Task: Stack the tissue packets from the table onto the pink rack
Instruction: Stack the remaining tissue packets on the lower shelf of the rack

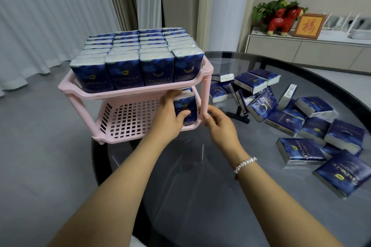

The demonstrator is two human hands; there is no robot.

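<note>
Left hand fingers grip a tissue packet; right hand fingers loosely curled, empty.

"TWINKLE" on tissue packets; framed character possibly "福"

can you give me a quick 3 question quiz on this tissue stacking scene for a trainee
1. True or false: the upper shelf of the pink rack is already filled with upright tissue packets.
2. Which hand grips the tissue packet standing on the lower shelf? A) left hand B) right hand C) both
3. Fill in: the loose tissue packets waiting to be stacked lie on the glass table to the ____ of the rack.

Key: 1 true; 2 A, the right hand's fingers only touch the rack's corner post; 3 right.
</note>
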